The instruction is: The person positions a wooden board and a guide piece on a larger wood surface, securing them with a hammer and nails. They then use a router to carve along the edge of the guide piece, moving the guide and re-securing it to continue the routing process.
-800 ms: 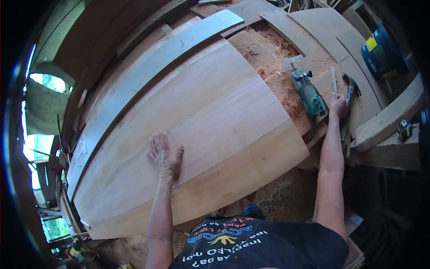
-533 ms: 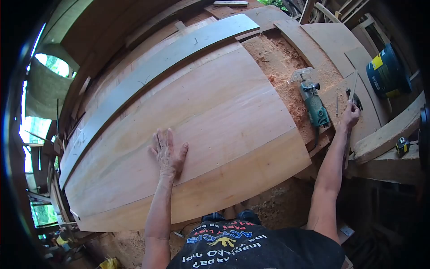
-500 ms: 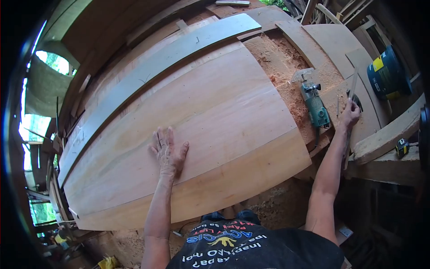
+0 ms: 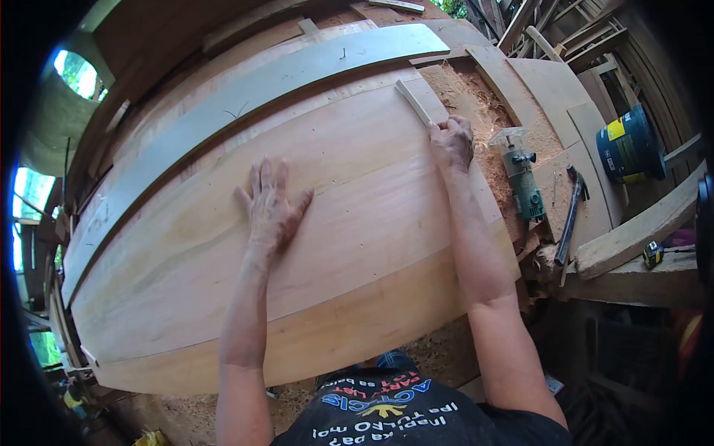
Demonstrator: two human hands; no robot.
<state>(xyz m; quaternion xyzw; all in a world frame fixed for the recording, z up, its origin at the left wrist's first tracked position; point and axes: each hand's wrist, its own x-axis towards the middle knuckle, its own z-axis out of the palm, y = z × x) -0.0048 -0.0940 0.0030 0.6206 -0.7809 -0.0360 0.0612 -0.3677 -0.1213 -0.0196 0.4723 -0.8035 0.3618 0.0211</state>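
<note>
My left hand (image 4: 269, 212) lies flat with spread fingers on a large pale plywood panel (image 4: 335, 223). Near the panel's right end, my right hand (image 4: 452, 141) is closed around one end of a thin light wooden strip (image 4: 413, 102). The strip points up and to the left over the panel. Beyond my left hand, a long grey-white board (image 4: 253, 100) runs across the wood. A green power trimmer (image 4: 524, 182) with a clear base lies on the sawdust just right of my right hand.
A hammer (image 4: 570, 215) lies on boards at the right, with a dark green bucket (image 4: 631, 145) beyond it. A tape measure (image 4: 653, 255) sits on the right beam. Wood shavings (image 4: 468, 93) cover the surface beyond the panel's right end.
My right hand has moved left from the hammer area to the panel's right end, bringing the thin strip with it. The hammer now shows fully. My left hand stays flat on the panel.
</note>
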